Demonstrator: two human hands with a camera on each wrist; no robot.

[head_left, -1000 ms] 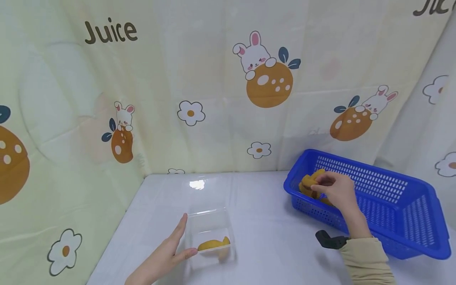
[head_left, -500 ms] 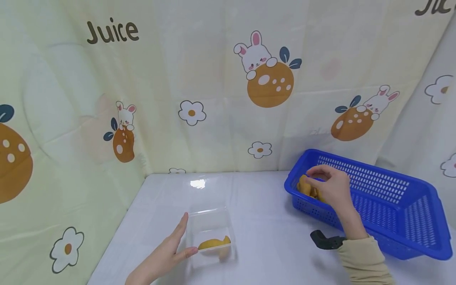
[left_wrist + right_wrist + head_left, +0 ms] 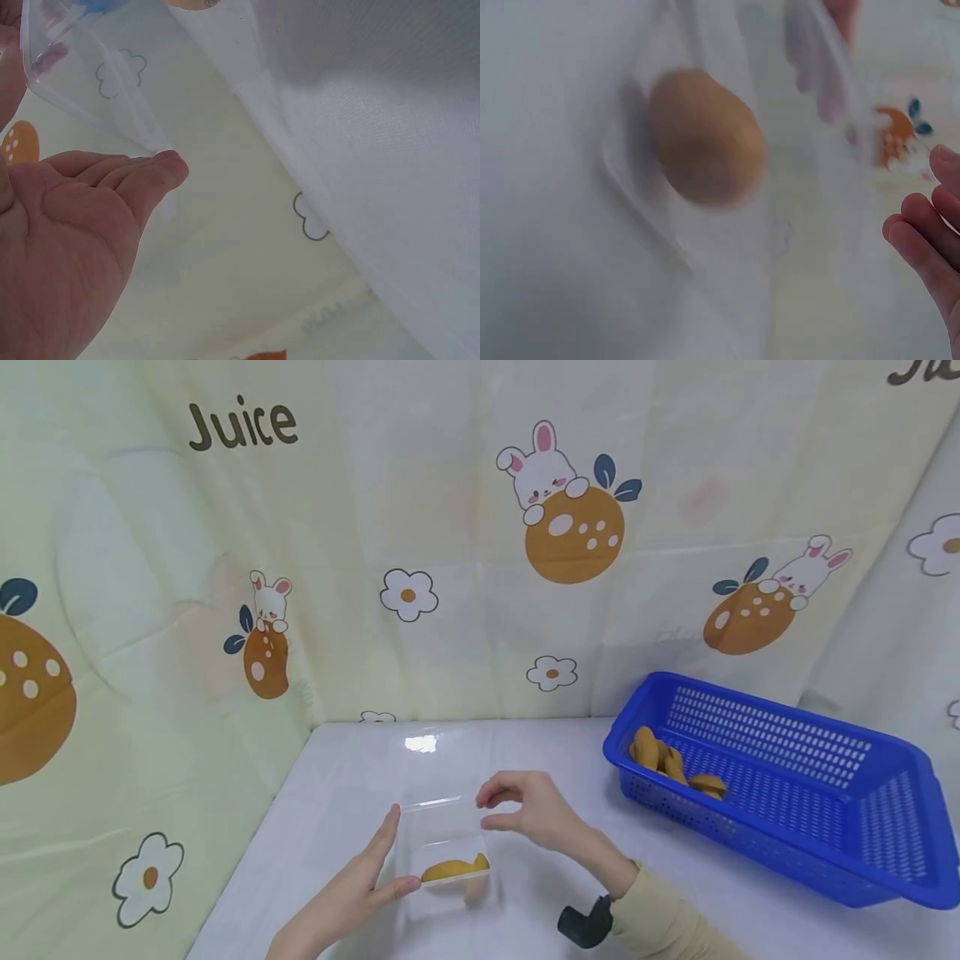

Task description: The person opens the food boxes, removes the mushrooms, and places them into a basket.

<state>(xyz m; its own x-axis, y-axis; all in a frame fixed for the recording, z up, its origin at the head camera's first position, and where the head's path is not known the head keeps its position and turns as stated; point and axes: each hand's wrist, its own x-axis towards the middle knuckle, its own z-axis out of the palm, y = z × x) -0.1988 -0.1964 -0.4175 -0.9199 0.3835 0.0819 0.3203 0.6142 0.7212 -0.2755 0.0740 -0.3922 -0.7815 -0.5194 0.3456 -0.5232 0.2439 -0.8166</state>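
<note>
A clear plastic box (image 3: 442, 827) stands on the table with a yellow-brown curved piece (image 3: 453, 870) inside; the right wrist view shows a blurred, rounded brown piece (image 3: 707, 139) there. Against the box's left side rests my left hand (image 3: 352, 885), thumb at the near corner and forefinger toward the far one. Its fingers lie straight along the clear wall in the left wrist view. My right hand (image 3: 532, 810) hovers at the box's right rim, thumb and bent fingers apart. Nothing shows between its fingertips (image 3: 901, 229) in the right wrist view.
On the right of the white table (image 3: 540, 743), a blue perforated basket (image 3: 825, 868) holds several yellow-brown pieces (image 3: 672, 764) at its left end. A patterned curtain (image 3: 450, 527) hangs behind the table. A black wrist mount (image 3: 585, 927) sticks out below my right sleeve (image 3: 660, 918).
My right hand has come out of the blue basket and moved left to the clear box's rim. The left hand has stayed against the box. The piece in the box looks unmoved.
</note>
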